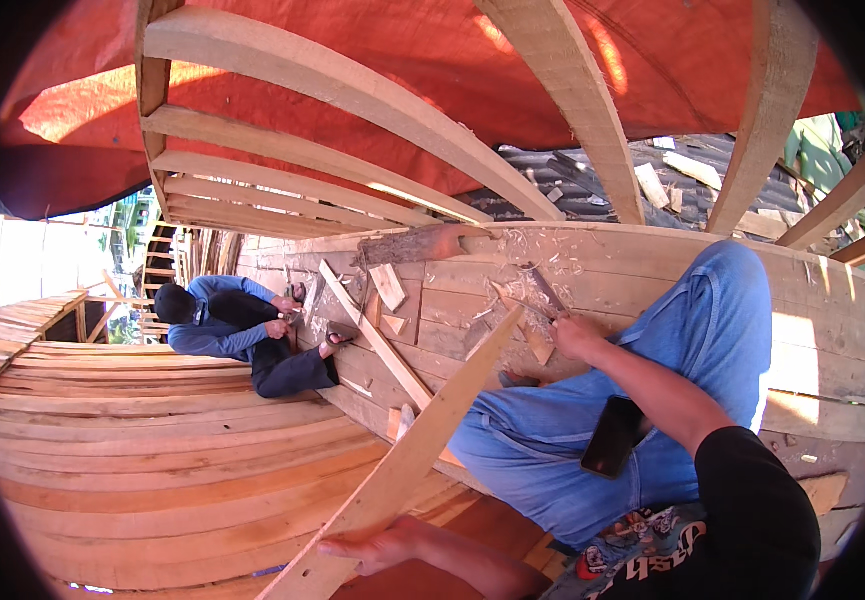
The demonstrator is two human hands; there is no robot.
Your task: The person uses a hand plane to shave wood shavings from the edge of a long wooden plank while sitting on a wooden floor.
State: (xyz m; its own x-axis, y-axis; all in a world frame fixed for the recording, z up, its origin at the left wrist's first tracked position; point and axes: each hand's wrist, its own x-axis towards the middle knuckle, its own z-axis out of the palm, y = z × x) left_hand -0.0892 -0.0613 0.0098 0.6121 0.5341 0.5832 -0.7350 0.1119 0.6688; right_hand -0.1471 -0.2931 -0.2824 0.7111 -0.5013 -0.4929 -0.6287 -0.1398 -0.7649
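Note:
A long, pale wooden plank [422, 435] slants across the view from near the lower edge up to the deck in front of me. Around its near end my left hand [377, 548] is closed, thumb along the face. My right hand [578, 339] is a closed fist beside the plank's far tip, at the end of a thin, dark tool whose kind I cannot make out. Wood shavings and a dark stick [548, 290] lie just beyond that hand. On my blue-jeaned lap rests a black phone [610, 437].
Curved wooden ribs [352, 85] rise ahead under a red tarp [412, 45]. Another person [237, 325] sits working at the left. A wooden strip [377, 335], offcuts [388, 288] and a rough log [407, 245] lie on the deck. Lower left is planking [152, 450].

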